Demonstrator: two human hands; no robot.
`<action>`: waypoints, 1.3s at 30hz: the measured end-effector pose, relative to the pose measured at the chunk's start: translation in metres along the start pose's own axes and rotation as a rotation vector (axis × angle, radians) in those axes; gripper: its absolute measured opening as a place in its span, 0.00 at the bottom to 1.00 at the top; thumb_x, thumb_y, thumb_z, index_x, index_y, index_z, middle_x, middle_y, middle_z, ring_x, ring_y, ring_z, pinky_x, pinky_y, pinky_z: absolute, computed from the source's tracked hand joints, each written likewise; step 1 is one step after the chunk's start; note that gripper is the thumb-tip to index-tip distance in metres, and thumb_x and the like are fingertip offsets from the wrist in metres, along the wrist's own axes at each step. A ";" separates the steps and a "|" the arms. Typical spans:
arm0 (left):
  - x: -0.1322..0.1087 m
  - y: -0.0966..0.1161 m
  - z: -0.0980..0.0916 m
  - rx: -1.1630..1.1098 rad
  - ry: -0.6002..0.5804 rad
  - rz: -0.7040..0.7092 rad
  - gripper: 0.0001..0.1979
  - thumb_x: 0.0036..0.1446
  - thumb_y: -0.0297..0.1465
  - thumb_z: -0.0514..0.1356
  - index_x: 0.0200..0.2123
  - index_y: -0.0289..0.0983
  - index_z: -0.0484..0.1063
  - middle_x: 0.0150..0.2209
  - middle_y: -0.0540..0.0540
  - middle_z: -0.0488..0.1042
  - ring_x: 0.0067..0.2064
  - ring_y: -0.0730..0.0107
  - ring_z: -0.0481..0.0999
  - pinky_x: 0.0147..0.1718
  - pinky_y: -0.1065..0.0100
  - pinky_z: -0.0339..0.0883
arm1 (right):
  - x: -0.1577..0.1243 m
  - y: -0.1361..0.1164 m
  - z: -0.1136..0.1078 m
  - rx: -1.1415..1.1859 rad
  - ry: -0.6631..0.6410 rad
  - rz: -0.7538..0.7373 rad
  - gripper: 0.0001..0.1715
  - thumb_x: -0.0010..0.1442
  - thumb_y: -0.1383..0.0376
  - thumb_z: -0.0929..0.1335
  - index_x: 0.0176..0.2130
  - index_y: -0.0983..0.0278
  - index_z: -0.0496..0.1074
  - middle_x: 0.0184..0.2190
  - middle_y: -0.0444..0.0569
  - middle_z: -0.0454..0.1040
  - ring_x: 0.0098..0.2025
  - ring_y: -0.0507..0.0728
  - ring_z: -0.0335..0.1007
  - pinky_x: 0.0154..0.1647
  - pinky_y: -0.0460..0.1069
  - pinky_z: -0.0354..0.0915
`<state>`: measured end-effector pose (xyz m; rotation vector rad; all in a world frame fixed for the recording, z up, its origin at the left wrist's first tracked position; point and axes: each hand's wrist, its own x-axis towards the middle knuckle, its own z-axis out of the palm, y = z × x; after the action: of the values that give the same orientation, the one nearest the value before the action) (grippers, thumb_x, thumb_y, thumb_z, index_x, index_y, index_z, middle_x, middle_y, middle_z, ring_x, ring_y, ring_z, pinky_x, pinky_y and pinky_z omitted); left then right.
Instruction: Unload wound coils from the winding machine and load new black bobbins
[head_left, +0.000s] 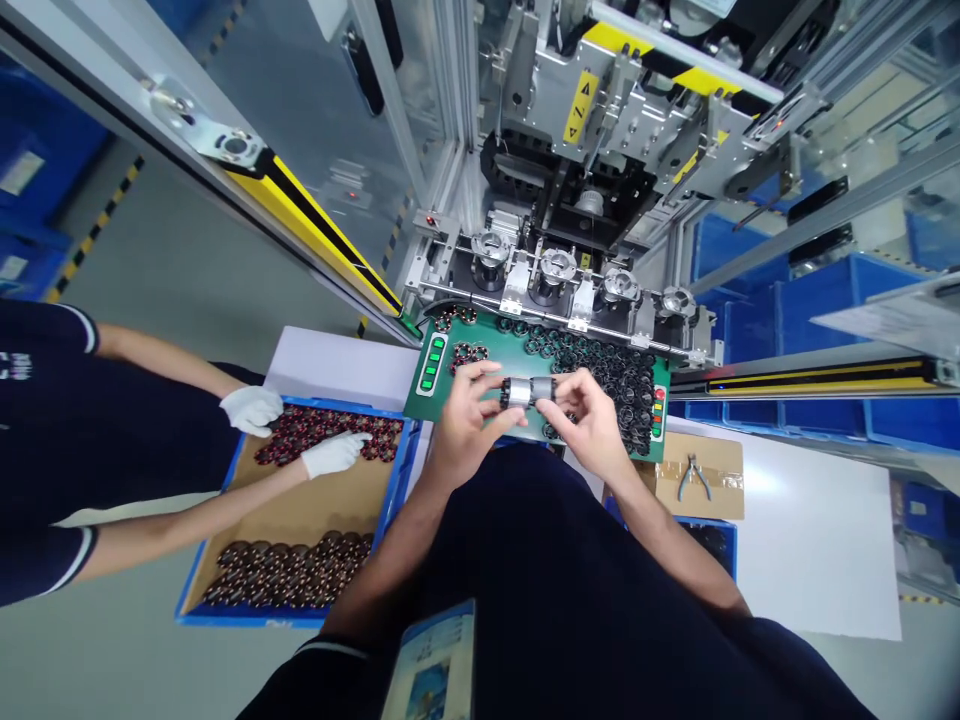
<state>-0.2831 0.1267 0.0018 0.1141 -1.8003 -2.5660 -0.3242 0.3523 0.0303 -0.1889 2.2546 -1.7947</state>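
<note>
Metallic cylinder [517,392], between left fingers [504,421] and right fingers [557,416], perhaps two-piece

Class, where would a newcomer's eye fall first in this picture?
First comes the silvery part held between the left hand and right hand, over the green board. Beyond it rises a large, yellow-marked machine. At the left, a co-worker's white gloves hover at coils in a blue tray.

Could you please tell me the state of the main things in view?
Left hand: closed on the cylindrical part
Right hand: closed on its other end
Green buttons: lit
Pliers: handles spread, lying on cardboard
Black rings: crowded on the green worktop
Blue tray: open, partly filled
White gloves: worn
</note>
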 end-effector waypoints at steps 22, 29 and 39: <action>-0.032 -0.125 -0.096 1.114 0.243 -0.393 0.19 0.74 0.26 0.80 0.65 0.35 0.90 0.54 0.43 0.87 0.39 0.66 0.83 0.49 0.60 0.74 | 0.033 0.151 0.100 -0.725 -0.524 0.214 0.26 0.85 0.69 0.74 0.75 0.74 0.76 0.70 0.64 0.77 0.55 0.61 0.84 0.69 0.56 0.76; -0.038 -0.130 -0.095 1.104 0.211 -0.388 0.20 0.73 0.27 0.82 0.64 0.40 0.91 0.54 0.46 0.87 0.47 0.60 0.87 0.53 0.58 0.75 | 0.022 0.159 0.103 -0.762 -0.460 0.200 0.24 0.84 0.65 0.76 0.72 0.70 0.77 0.68 0.61 0.80 0.62 0.65 0.84 0.68 0.57 0.76; -0.060 -0.162 -0.113 0.906 0.316 0.132 0.16 0.85 0.39 0.66 0.67 0.40 0.85 0.61 0.38 0.85 0.60 0.53 0.85 0.62 0.53 0.82 | 0.015 0.193 0.101 -0.387 -0.162 -0.009 0.35 0.71 0.54 0.72 0.68 0.68 0.85 0.53 0.60 0.84 0.55 0.68 0.81 0.68 0.65 0.77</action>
<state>-0.2103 0.0785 -0.1855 0.3531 -2.5233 -1.3649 -0.2999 0.2987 -0.1793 -0.4003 2.4581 -1.2763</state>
